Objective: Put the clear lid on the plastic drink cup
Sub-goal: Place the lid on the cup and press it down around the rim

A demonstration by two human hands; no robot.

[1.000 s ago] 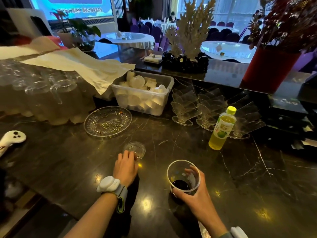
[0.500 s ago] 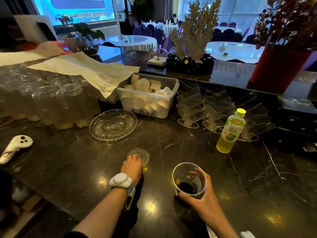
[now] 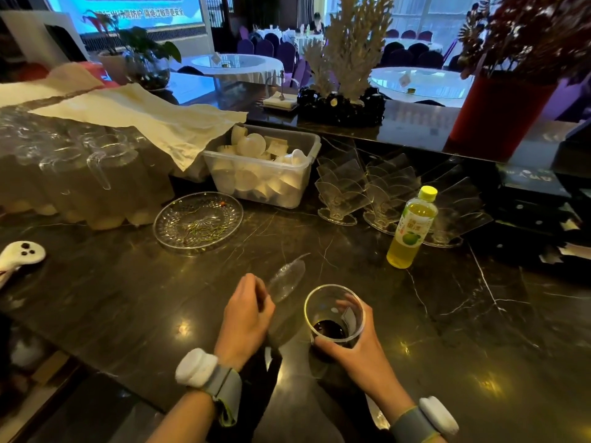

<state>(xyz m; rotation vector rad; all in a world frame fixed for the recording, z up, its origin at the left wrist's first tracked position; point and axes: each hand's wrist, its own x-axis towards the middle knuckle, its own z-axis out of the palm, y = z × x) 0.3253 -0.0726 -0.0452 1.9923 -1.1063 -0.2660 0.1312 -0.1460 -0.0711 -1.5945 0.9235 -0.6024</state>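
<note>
A clear plastic drink cup [image 3: 334,306] with a little dark liquid at the bottom stands on the dark marble counter, near its front edge. My right hand [image 3: 358,350] is wrapped around the cup's lower part. My left hand [image 3: 244,318] pinches the clear lid [image 3: 286,279] by its near edge; the lid is tilted up off the counter, just left of the cup's rim and apart from it. The cup's mouth is uncovered.
A cut-glass plate [image 3: 198,223] lies behind my left hand. A clear bin of white cups [image 3: 262,174], clear acrylic stands [image 3: 361,193] and a green drink bottle [image 3: 412,228] stand further back. Glass jugs [image 3: 80,177] line the left; a white controller [image 3: 20,254] lies at far left.
My left hand has taken hold of the lid, which lay flat on the counter, and lifted it tilted toward the cup. My right hand keeps holding the cup.
</note>
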